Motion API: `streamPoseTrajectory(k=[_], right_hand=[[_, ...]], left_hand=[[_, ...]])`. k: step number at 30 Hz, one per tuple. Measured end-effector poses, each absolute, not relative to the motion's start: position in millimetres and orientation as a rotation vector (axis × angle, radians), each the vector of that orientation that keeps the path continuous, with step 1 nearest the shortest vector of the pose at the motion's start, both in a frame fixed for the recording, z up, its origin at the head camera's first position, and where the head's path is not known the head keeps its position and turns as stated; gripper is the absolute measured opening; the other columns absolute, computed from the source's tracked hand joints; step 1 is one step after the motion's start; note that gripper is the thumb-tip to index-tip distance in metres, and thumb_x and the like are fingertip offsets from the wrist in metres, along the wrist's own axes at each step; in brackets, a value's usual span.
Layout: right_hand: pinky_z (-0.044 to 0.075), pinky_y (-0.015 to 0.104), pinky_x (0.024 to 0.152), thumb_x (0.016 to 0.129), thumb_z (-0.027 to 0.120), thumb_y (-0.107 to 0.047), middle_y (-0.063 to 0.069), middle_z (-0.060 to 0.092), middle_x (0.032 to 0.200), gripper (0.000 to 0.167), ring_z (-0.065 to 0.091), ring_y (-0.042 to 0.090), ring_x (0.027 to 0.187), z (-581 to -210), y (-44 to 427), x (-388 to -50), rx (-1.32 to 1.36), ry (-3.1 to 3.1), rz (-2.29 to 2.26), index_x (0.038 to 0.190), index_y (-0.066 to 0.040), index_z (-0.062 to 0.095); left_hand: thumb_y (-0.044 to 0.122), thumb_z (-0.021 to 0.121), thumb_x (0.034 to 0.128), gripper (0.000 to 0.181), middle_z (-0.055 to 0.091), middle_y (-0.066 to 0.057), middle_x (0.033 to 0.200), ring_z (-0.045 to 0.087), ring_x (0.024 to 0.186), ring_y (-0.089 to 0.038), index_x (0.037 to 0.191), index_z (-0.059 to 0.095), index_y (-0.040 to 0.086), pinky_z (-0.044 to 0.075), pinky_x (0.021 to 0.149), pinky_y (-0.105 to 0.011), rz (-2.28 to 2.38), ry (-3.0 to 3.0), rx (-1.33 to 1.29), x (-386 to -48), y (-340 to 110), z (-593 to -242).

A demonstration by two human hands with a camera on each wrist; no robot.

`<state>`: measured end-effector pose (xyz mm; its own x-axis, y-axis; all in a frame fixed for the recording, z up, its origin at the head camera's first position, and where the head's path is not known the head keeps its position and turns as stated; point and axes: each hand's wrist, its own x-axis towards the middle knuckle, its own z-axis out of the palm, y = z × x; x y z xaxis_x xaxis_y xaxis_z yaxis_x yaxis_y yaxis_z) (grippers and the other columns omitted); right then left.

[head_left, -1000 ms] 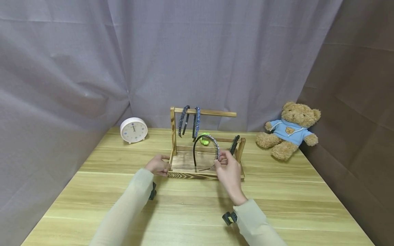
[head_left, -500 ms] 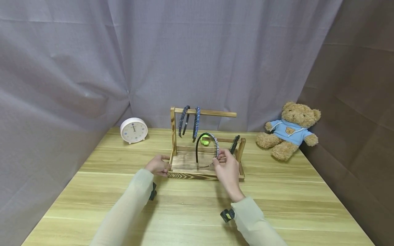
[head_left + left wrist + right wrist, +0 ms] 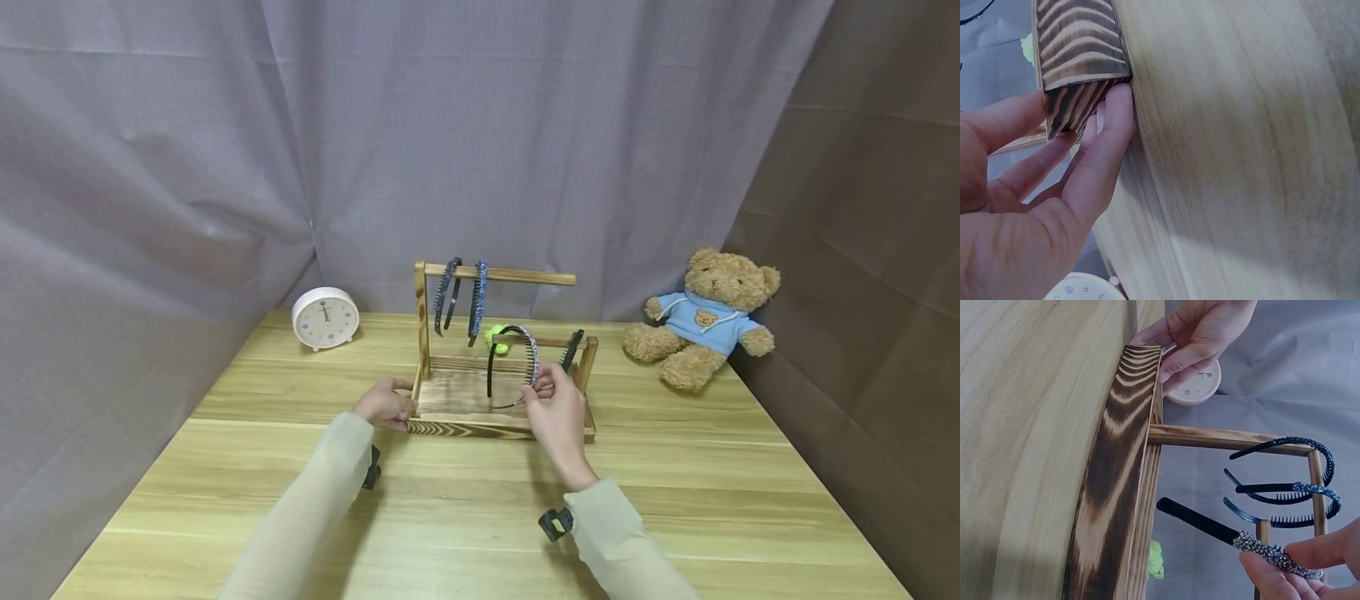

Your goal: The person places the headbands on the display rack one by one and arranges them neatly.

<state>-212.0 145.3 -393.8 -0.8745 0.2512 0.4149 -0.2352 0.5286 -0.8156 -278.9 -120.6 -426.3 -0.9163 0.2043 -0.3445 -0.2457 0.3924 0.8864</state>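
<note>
My left hand [image 3: 385, 404] grips the front left corner of a wooden headband rack [image 3: 465, 429]; in the left wrist view its fingers straddle the tray's striped end [image 3: 1085, 56]. My right hand [image 3: 558, 414] pinches one side of a black toothed headband with silvery stones [image 3: 1257, 549]. The band stands upright at the free end of the rack's lower bar [image 3: 552, 342], which shows through its arch. Whether it touches the bar, I cannot tell. A black headband [image 3: 572, 352] hangs farther right on that bar. Dark and blue sparkly headbands [image 3: 478, 300] hang from the upper bar [image 3: 536, 276].
Something bright green [image 3: 498, 338] lies on the table behind the rack. A white clock [image 3: 326, 318] stands at the back left, and a teddy bear [image 3: 705, 321] in a blue hoodie sits at the back right. Grey curtain [image 3: 480, 150] hangs behind the table.
The silvery headband has shifted a little to the right, and the lower bar's free end now shows within its arch. My left hand stays at the rack's corner.
</note>
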Motion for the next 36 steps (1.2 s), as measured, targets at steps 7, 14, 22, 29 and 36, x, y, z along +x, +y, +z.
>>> streamPoseTrajectory(k=[7,14,22,29,36], right_hand=[[0.059,0.029,0.068,0.083,0.069,-0.004,0.010,0.065,0.089,0.025,0.067,0.024,0.078,-393,147,-214,-0.039,-2.293,1.311,0.107,0.000,0.063],[0.058,0.030,0.066,0.084,0.069,-0.006,0.010,0.063,0.089,0.026,0.067,0.025,0.079,-391,149,-216,-0.066,-2.318,1.305,0.108,0.000,0.062],[0.055,0.031,0.065,0.082,0.068,-0.006,0.009,0.063,0.088,0.026,0.068,0.025,0.077,-391,151,-223,-0.106,-2.340,1.261,0.107,-0.001,0.061],[0.053,0.034,0.071,0.083,0.070,-0.007,0.011,0.066,0.089,0.027,0.066,0.024,0.079,-392,153,-227,-0.143,-2.379,1.223,0.107,-0.001,0.061],[0.053,0.040,0.072,0.086,0.072,-0.011,0.013,0.067,0.092,0.025,0.065,0.027,0.082,-393,156,-229,-0.124,-2.420,1.186,0.106,-0.002,0.060]], left_hand=[[0.002,0.053,0.0987,0.052,0.053,-0.005,0.077,0.052,0.063,-0.010,0.147,0.035,-0.006,0.063,0.075,-0.036,1.543,2.258,-0.046,-279,-121,-428],[0.002,0.054,0.0984,0.053,0.054,-0.004,0.076,0.052,0.063,-0.010,0.147,0.034,-0.006,0.063,0.074,-0.036,1.541,2.257,-0.044,-277,-121,-426],[0.001,0.054,0.0976,0.053,0.057,-0.004,0.075,0.052,0.060,-0.009,0.146,0.034,-0.008,0.064,0.073,-0.036,1.535,2.258,-0.028,-281,-121,-428],[0.001,0.057,0.0962,0.054,0.059,-0.007,0.075,0.052,0.059,-0.009,0.145,0.036,-0.008,0.064,0.070,-0.035,1.536,2.243,0.009,-282,-122,-430],[0.001,0.055,0.0973,0.054,0.060,-0.020,0.104,0.053,0.063,-0.011,0.146,0.033,-0.009,0.064,0.075,-0.039,1.519,2.279,-0.019,-280,-117,-428]])
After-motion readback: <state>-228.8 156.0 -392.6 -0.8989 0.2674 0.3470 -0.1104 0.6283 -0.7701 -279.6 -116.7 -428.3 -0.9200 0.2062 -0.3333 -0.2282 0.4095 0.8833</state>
